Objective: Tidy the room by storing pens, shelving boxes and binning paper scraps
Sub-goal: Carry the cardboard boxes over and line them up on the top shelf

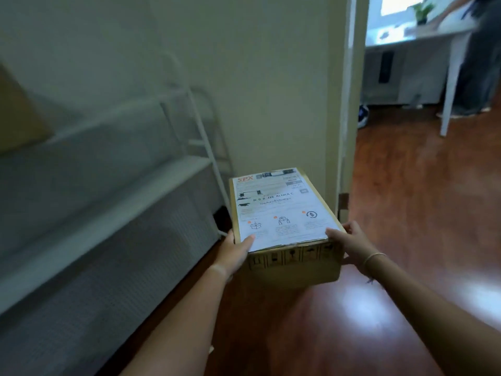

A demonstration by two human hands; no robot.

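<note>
- Between the two sets of fingers, a cardboard box is carried above the wooden floor, with a printed shipping label covering its top face.
- The left hand is closed on the box's near left corner, its thumb laid on the label and the remaining fingers hidden under or behind the side.
- The right hand is closed on the near right corner in the same way, fingers curled over the top edge; a thin bracelet is worn at that wrist.
- To the left of the fingers, just beside the box, a white wire shelf rack is seen blurred against the wall; the tiers that show look largely bare, though a tan shape at the far left edge cannot be identified.
- Beyond the fingers and to the right, a doorway opens onto another room, where a white bench with a small plant is stood at by another person.
- Progress is judged as mid-way through the shelving step: the box is lifted and brought near the rack but not yet set on any tier.
- No pens, paper scraps or bin are visible, so how much of those parts is done cannot be told.
</note>
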